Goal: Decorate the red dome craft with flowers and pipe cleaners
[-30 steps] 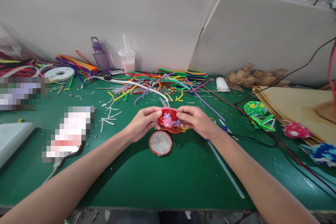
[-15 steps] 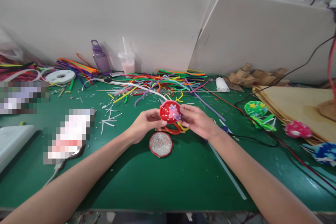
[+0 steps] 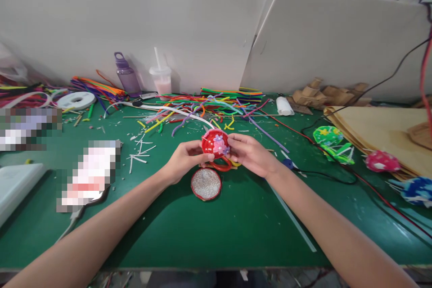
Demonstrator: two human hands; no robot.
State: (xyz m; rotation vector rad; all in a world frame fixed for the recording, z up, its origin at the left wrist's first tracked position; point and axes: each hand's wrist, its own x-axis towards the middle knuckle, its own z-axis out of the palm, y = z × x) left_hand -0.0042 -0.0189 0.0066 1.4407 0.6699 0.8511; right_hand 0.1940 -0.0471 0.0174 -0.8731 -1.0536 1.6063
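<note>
While our left hand [image 3: 189,158] pinches the disc [image 3: 213,140] at its lower left edge, our right hand [image 3: 251,153] nips it at the right, so we have it between both hands, above the table [image 3: 202,238]. In each hand our thumb and fingers are drawn in close around the edge. The disc is red with a pink rim; we see white beads on its left part and pink and purple flowers on its right. Just below it an orange loop [image 3: 221,166] shows, partly covered.

Nearer to us than both hands lies a beaded round [image 3: 205,184] with a red rim. Beyond our hands we have a pile of stems [image 3: 202,110] in many colours and, past it to the left, a cup [image 3: 162,83] with a straw and a purple bottle [image 3: 128,80]. White strips [image 3: 137,158] lie left of our left hand. Well to the right of our right hand we see a green piece [image 3: 327,135], a pink piece [image 3: 383,161] and a blue piece [image 3: 418,191], near brown sheets [image 3: 381,126].
</note>
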